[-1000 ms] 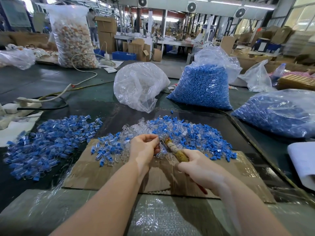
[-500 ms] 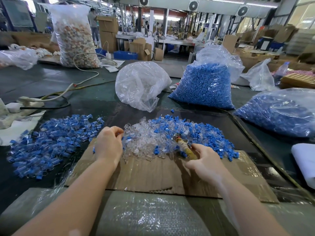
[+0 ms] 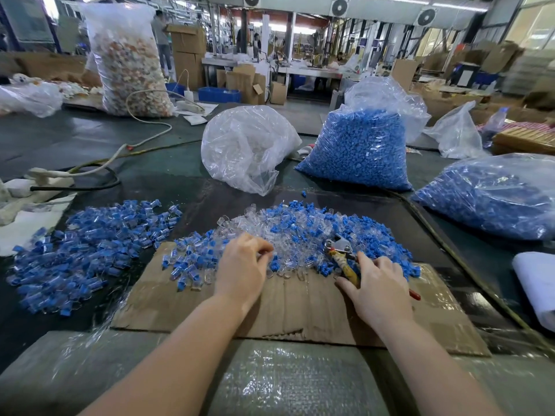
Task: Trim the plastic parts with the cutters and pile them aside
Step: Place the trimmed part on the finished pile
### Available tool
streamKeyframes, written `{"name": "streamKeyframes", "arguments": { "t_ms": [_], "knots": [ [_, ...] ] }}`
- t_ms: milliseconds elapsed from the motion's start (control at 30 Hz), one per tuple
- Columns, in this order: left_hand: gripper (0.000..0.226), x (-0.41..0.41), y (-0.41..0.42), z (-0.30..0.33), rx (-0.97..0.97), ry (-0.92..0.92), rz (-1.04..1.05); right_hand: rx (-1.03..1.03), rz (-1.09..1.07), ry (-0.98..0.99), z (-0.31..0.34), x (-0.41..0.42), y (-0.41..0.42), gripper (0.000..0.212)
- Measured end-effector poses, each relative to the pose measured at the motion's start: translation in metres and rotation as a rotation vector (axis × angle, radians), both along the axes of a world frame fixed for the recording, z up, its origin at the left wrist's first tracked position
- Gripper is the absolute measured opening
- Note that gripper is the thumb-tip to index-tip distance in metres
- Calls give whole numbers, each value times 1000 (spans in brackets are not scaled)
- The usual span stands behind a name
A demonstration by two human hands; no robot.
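A heap of clear and blue plastic parts (image 3: 303,232) lies across the far edge of a cardboard sheet (image 3: 300,310). My left hand (image 3: 243,265) is at the heap's near left side, its curled fingertips pinching a clear part. My right hand (image 3: 378,286) grips the cutters (image 3: 342,256) by their yellowish handle; the metal jaws point away over the heap and a red handle tip sticks out to the right of the hand. A wide pile of blue-and-clear parts (image 3: 90,244) lies to the left, with a smaller cluster (image 3: 189,259) on the cardboard's left corner.
Behind the heap stand a clear bag (image 3: 246,148) and a bag of blue parts (image 3: 360,148); another blue-filled bag (image 3: 495,196) lies at the right. A white roll (image 3: 537,280) sits at the right edge. Cables (image 3: 90,172) run across the left of the table.
My left hand swung left towards the side piles, then came back right into the heap. My right hand lowered the cutters onto the heap's near edge.
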State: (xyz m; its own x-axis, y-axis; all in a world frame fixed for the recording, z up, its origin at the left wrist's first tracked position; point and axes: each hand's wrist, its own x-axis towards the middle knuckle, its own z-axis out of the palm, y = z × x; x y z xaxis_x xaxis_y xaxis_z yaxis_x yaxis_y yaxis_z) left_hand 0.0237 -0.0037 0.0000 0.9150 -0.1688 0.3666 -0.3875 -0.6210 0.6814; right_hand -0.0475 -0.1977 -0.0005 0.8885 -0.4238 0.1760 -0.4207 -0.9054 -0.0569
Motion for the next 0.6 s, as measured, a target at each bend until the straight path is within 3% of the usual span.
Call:
{"name": "streamKeyframes", "arguments": {
  "t_ms": [200, 367, 600],
  "knots": [
    [20, -16, -33, -13, 22, -49, -103, -33, 25, -64, -2, 0, 4, 63],
    [31, -20, -39, -23, 104, -61, -163, -75, 240, -216, 1, 4, 17, 23],
    [20, -20, -36, -24, 67, -60, -165, -94, 210, -149, -5, 12, 24, 20]
  ]
}}
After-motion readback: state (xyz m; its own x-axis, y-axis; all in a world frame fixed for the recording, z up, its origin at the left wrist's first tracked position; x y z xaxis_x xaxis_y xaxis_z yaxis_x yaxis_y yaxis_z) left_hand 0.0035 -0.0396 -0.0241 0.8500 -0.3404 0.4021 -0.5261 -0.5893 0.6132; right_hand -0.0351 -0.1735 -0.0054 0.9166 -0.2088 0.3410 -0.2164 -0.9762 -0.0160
